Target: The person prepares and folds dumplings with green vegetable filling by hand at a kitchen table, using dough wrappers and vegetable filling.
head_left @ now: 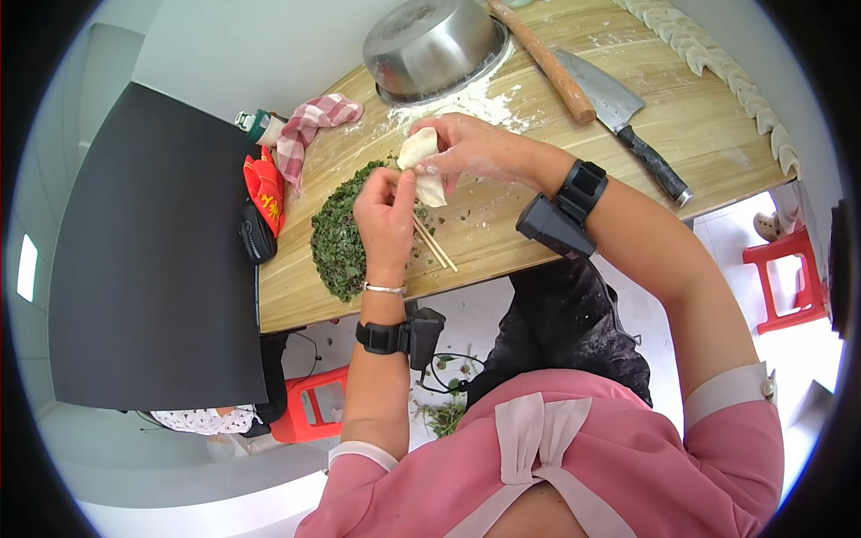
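Note:
Both hands meet over the table around a pale, floury dumpling [430, 187]. My left hand [386, 215] pinches its near edge between thumb and fingertips. From the other side, my right hand [471, 148] grips the dough with its thumb and fingers. Whatever filling sits inside is hidden by the dough and fingers. Just left of my left hand lies a heap of chopped greens [339, 242]. A pair of chopsticks [436, 244] rests beside it, pointing toward the table's near edge.
An upturned metal basin [430, 45] stands at the back amid scattered flour [484, 103]. Right of it lie a rolling pin [547, 63] and a cleaver [605, 94]. Folded dumplings [731, 76] line the right edge. A checked cloth [314, 125] and black case [257, 235] lie left.

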The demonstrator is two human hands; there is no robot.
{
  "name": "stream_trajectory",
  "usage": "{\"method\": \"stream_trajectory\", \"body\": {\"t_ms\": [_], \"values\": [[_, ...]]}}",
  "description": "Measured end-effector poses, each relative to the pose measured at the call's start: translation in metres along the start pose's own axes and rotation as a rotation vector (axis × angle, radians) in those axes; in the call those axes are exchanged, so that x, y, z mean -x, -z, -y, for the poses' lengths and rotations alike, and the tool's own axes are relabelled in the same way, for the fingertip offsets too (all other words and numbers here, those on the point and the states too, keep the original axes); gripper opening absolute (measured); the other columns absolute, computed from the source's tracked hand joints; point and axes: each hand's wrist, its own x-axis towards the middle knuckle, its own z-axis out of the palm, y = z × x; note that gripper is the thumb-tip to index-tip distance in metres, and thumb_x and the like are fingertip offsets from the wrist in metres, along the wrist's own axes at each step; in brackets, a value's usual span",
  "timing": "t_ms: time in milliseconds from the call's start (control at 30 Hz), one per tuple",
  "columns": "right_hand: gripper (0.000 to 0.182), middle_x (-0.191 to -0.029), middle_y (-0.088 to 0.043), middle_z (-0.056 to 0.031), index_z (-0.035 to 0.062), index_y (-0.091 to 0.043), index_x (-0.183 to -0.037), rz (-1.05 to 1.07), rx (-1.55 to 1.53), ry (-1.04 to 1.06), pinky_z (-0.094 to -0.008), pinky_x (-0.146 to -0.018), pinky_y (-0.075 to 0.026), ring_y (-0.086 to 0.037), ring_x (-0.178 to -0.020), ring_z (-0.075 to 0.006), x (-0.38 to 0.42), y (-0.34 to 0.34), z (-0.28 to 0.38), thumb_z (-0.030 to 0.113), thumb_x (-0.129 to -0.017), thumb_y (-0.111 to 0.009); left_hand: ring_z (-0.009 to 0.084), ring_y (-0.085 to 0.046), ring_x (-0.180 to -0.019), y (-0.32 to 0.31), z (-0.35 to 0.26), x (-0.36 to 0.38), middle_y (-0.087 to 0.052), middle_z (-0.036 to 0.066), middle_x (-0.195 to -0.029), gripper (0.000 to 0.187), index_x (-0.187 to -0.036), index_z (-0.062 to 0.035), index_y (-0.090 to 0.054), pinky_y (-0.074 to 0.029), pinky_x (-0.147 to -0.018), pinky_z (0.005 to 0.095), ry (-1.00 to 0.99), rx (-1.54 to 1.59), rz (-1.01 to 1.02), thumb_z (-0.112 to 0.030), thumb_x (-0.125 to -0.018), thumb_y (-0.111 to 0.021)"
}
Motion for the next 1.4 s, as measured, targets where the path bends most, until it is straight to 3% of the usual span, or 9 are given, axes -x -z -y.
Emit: {"method": "stream_trajectory", "body": {"t_ms": [133, 433, 633, 767, 833, 867, 1000, 1333, 1400], "values": [[0.017, -0.083, -0.062, -0.0024, 0.0038, -0.054, -0.100, 0.050, -0.015, 0.031, -0.0210, -0.059, -0.050, -0.060, -0.070, -0.0079, -0.001, 0.008, 0.011, 0.014, -0.088, -0.060, 0.0024, -0.037, -0.059, -0.005, -0.007, 0.002, -0.043, -0.004, -0.066, 0.022, -0.088, 0.0004, -0.054, -0.029, -0.051, 0.0190, 0.056, 0.205, -0.154, -0.019, -0.096, -0.048], [0.023, -0.091, -0.062, -0.0020, 0.0040, -0.056, -0.102, -0.115, -0.085, 0.015, -0.0232, -0.065, -0.050, -0.059, -0.079, -0.0092, 0.002, 0.025, 0.019, 0.017, -0.085, -0.065, 0.0035, -0.038, -0.056, -0.039, -0.024, -0.027, -0.049, -0.004, -0.068, 0.041, -0.087, -0.0029, -0.055, -0.029, -0.048, 0.0210, 0.024, 0.325, -0.026, -0.035, -0.101, -0.035], [0.026, -0.093, -0.062, -0.0030, 0.0027, -0.058, -0.104, -0.216, -0.114, 0.058, -0.0263, -0.069, -0.051, -0.059, -0.082, -0.0110, 0.000, 0.031, 0.024, 0.016, -0.084, -0.067, 0.0044, -0.041, -0.059, -0.038, -0.034, -0.034, -0.053, -0.002, -0.071, 0.052, -0.106, -0.0014, -0.058, -0.030, -0.051, 0.0194, 0.211, 0.568, -0.010, -0.043, -0.101, -0.027], [0.025, -0.094, -0.063, -0.0042, 0.0025, -0.058, -0.105, -0.474, -0.152, 0.202, -0.0265, -0.069, -0.051, -0.060, -0.081, -0.0113, 0.008, 0.055, 0.039, 0.015, -0.085, -0.065, 0.0151, -0.053, -0.074, -0.044, -0.004, -0.052, -0.061, 0.008, -0.086, 0.050, -0.117, 0.0023, -0.053, -0.044, -0.067, 0.0279, 0.000, 0.058, 0.044, -0.040, -0.099, -0.034], [0.028, -0.096, -0.063, -0.0035, 0.0029, -0.058, -0.108, -0.539, -0.193, 0.254, -0.0255, -0.068, -0.051, -0.060, -0.083, -0.0108, 0.008, 0.075, 0.035, 0.015, -0.085, -0.066, 0.0279, -0.054, -0.102, -0.060, 0.003, -0.056, -0.059, 0.018, -0.111, 0.048, -0.125, 0.0018, -0.047, -0.042, -0.089, 0.0364, -0.641, -0.861, 0.209, -0.035, -0.097, -0.036], [0.030, -0.099, -0.063, -0.0029, 0.0033, -0.057, -0.111, -0.603, -0.229, 0.315, -0.0246, -0.066, -0.051, -0.060, -0.085, -0.0103, 0.006, 0.082, 0.032, 0.014, -0.085, -0.066, 0.0387, -0.036, -0.126, -0.068, 0.002, -0.049, -0.045, 0.023, -0.133, 0.051, -0.131, 0.0008, -0.043, -0.030, -0.104, 0.0468, -0.470, -0.901, 0.406, -0.035, -0.095, -0.041], [0.030, -0.100, -0.063, -0.0033, 0.0037, -0.057, -0.111, -0.610, -0.265, 0.254, -0.0253, -0.067, -0.050, -0.060, -0.085, -0.0103, 0.009, 0.082, 0.029, 0.016, -0.085, -0.065, 0.0405, -0.020, -0.136, -0.086, -0.010, -0.031, -0.029, 0.020, -0.145, 0.063, -0.139, -0.0023, -0.033, -0.019, -0.107, 0.0554, -0.452, -0.878, 0.539, -0.044, -0.092, -0.042], [0.023, -0.096, -0.063, -0.0043, 0.0030, -0.058, -0.104, -0.599, -0.127, 0.170, -0.0263, -0.067, -0.049, -0.059, -0.083, -0.0117, 0.006, 0.067, 0.030, 0.014, -0.085, -0.065, 0.0412, -0.019, -0.137, -0.113, 0.008, -0.059, -0.030, 0.023, -0.144, 0.069, -0.141, 0.0012, -0.027, -0.015, -0.108, 0.0591, -0.305, -1.072, 0.314, -0.045, -0.092, -0.041], [0.020, -0.094, -0.063, -0.0054, 0.0031, -0.058, -0.101, -0.593, -0.115, 0.164, -0.0278, -0.066, -0.050, -0.060, -0.084, -0.0133, 0.008, 0.065, 0.035, 0.011, -0.084, -0.064, 0.0371, -0.024, -0.136, -0.111, 0.002, -0.061, -0.037, 0.022, -0.140, 0.058, -0.129, 0.0021, -0.045, -0.018, -0.108, 0.0551, -0.291, -1.072, 0.277, -0.042, -0.091, -0.046]]}}
